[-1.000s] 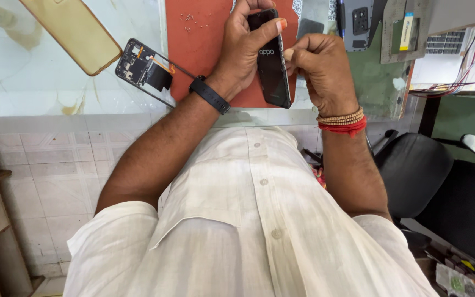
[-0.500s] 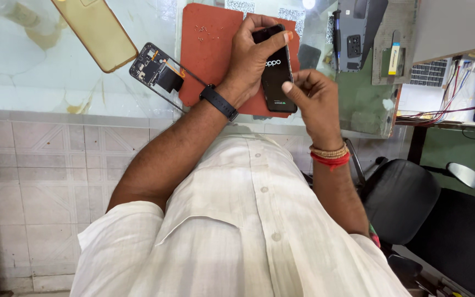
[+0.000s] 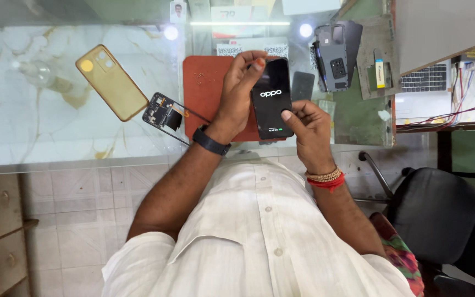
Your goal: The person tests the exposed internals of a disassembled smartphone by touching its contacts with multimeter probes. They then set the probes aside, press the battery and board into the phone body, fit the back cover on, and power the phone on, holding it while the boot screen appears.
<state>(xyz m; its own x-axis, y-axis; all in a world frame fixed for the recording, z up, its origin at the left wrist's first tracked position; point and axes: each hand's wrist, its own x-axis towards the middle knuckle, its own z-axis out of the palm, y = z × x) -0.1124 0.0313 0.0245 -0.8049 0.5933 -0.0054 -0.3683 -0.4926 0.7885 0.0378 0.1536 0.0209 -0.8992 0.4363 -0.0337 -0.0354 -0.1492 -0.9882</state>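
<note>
Both hands grip slim black smartphone [image 3: 272, 99] (screen lit): left hand [image 3: 238, 93], right hand [image 3: 310, 125]; long axis runs away from body, over red mat [image 3: 204, 88].

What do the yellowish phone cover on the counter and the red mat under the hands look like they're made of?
The yellowish phone cover looks like soft, translucent plastic or silicone: the pale counter shows faintly through it, and its edges are rounded. The red mat looks matte and leathery or rubbery, with no gloss and small scuffs; which of the two, I cannot tell.
</note>
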